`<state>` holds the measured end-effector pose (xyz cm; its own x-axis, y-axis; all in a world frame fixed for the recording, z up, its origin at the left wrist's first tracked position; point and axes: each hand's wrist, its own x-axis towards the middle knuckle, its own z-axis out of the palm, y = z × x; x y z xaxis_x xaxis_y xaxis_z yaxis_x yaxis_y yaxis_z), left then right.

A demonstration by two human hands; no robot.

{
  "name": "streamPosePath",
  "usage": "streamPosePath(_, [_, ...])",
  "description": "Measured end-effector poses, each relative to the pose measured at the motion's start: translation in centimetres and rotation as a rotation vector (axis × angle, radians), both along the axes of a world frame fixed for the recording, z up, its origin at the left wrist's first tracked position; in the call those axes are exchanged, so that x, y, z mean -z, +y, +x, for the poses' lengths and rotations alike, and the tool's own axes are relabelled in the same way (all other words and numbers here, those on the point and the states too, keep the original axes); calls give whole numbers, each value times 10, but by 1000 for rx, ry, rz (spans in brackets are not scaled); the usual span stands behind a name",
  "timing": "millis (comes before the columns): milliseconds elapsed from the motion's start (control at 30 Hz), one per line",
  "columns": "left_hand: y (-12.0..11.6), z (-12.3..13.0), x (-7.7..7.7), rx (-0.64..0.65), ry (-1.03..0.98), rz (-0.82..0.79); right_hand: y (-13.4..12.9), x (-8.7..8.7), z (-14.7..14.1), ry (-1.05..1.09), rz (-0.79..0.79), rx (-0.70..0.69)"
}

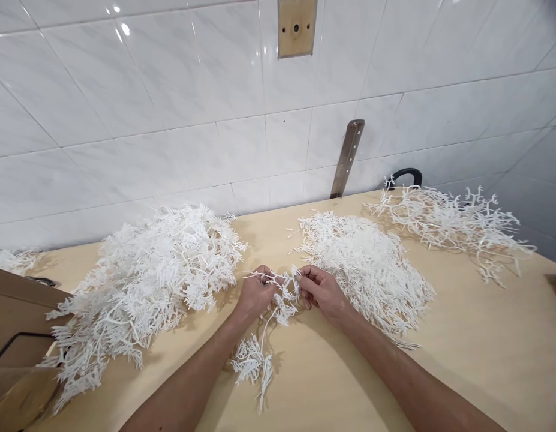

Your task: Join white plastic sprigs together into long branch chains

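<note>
Two hands pinch one white branched plastic sprig (284, 310) above the wooden tabletop (480, 348).
The left hand (256, 295) grips its stem and the right hand (323, 292) a tufted tip, close together, between a pile of tufted sprigs (170, 264) and a heap of loose slivers (363, 258).

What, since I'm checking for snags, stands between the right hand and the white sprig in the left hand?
Nothing visible does: the right hand pinches the white sprig at its tufted end, and the left hand holds it too. The left pile and right pile lie off to the sides.
</note>
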<state>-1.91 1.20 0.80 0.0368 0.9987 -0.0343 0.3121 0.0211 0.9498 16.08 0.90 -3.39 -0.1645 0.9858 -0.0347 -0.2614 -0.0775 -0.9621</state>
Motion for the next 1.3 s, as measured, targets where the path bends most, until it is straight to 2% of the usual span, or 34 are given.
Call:
streamPosePath(200, [0, -3, -4, 117, -112, -125, -1, -7, -1, 70, -70, -28])
streamPosePath(400, [-1, -4, -9, 166, -165, -194, -1, -8, 0, 63, -79, -52])
streamPosePath(633, [0, -7, -8, 248, -205, -206, -3, -12, 0, 77, -67, -85])
streamPosePath(800, [-1, -5, -8, 202, -254, -215, -3, -12, 1, 78, -73, -127])
streamPosePath(900, [-1, -4, -6, 158, -239, -191, -3, -10, 1, 72, -74, -119])
streamPosePath(1000, [2, -6, -4, 167, -270, -203, -3, -11, 1, 63, -62, -105])
streamPosePath(1167, [10, -12, -1, 103, -476, -339, -4, -11, 3, 1, -50, -77])
streamPosePath(1300, [14, -13, 2, 51, -520, -422, -3, -8, 4, 19, -57, -98])
